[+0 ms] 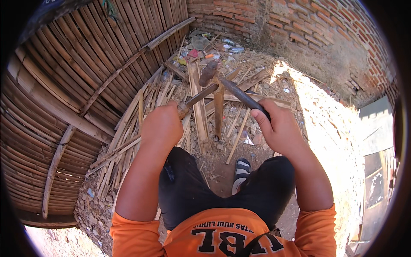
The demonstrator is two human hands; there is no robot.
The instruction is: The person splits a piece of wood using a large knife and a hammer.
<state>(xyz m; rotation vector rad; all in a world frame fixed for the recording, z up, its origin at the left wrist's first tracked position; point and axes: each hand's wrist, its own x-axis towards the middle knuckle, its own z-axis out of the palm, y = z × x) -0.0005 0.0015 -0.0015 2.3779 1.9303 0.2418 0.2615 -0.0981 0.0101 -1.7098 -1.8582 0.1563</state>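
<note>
Left hand (162,126) clamped on the handle of a long blade (201,95); right hand (279,125), well apart, closed around the dark shaft of a hammer (243,95). Blade crosses at the top of a wood piece (218,112), roughly upright before the person. Hammer head near the blade; contact cannot be told. Split slats (130,118) heaped leftward, beside a bamboo wall (85,60). Brick wall (319,40) beyond.

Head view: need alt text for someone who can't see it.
Left hand grips a blade, right hand a hammer, the tools crossing near the top of an upright wooden stick. Split strips lie beside a slatted wall.
</note>
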